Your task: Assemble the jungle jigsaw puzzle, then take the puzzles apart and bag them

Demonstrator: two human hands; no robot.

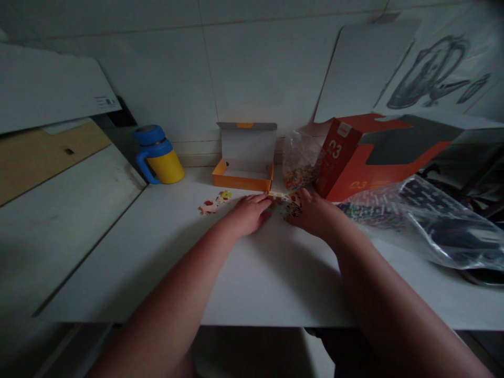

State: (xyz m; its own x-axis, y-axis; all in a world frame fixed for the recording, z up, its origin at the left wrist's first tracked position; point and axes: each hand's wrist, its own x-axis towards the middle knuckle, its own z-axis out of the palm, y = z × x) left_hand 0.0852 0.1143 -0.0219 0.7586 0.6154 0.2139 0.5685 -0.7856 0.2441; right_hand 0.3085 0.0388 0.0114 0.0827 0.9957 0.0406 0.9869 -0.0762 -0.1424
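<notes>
My left hand rests on the white table, its fingers stretched to the right and lying flat. Their tips touch the left end of a yellow and white strip of flat pieces, like jigsaw pieces. On the other side, my right hand has its thumb and forefinger around a dark, many-coloured puzzle piece at the strip's right end. The hand partly covers that piece, and its other fingers are hidden. Left of my left hand lie pink, red and yellow puzzle pieces, joined or touching.
Behind my hands stands an orange box with its lid up. Beside it are a clear bag of colourful bits and a large red carton. A plastic bag lies right; a blue and yellow jug stands left.
</notes>
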